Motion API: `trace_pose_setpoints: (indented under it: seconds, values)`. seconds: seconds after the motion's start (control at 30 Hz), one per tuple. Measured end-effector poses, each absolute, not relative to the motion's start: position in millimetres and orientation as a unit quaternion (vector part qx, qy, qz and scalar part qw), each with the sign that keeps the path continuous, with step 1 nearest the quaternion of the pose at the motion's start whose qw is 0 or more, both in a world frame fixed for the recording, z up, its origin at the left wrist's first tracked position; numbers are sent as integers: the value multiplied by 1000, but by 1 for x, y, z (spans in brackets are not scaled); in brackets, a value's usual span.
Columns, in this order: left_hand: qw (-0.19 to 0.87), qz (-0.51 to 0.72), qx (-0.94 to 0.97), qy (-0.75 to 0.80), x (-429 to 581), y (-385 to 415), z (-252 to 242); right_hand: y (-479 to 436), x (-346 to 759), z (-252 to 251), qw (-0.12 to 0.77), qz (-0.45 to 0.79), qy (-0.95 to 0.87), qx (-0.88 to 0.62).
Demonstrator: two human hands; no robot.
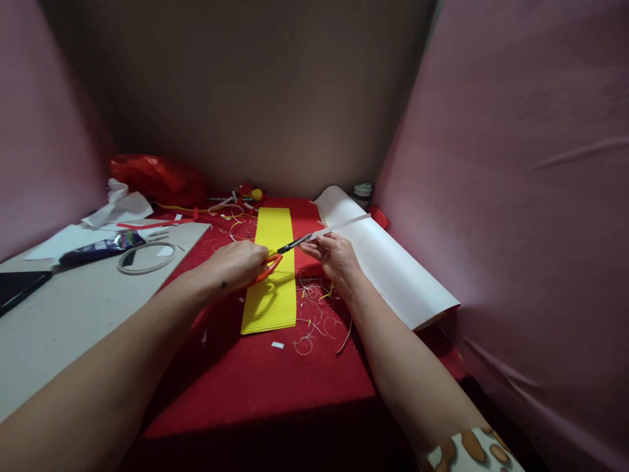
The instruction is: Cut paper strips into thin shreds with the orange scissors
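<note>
My left hand is closed round the orange and yellow handles of a pair of scissors, whose dark blades point right. Between its fingertips my right hand pinches a narrow white strip, which sticks out up and to the right. The blade tips meet the strip's near end beside my right fingertips. Beneath the scissors a yellow corrugated sheet lies on the red cloth. Thin curled trimmings are scattered right of the sheet.
At the right lies a large white paper roll, with a lidded jar behind it. A pale board on the left bears a dark tube and a coiled cord. A red plastic bag sits at the back left.
</note>
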State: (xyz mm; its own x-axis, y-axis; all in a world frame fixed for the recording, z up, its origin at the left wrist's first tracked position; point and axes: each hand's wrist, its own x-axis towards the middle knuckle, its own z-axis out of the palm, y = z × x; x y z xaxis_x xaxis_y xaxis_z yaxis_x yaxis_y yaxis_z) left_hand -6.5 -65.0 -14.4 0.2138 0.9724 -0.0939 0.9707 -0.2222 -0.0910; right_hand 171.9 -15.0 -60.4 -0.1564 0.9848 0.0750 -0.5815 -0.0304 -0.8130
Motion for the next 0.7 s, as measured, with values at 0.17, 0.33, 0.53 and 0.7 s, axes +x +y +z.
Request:
trace_pose_setpoints:
  seconds: [0.17, 0.33, 0.53, 0.7]
  values:
    - [-14, 92, -778, -622, -8, -65, -14, -14, 170, -60, 590, 665, -361, -284]
    - [-15, 87, -784, -615, -10, -65, -17, -16, 170, -61, 572, 676, -378, -270]
    - [-32, 80, -768, -635, -8, -67, -19, -15, 169, -64, 561, 682, -399, -245]
    - [15, 81, -774, -627, -7, -66, -19, -14, 169, -65, 558, 678, -407, -251]
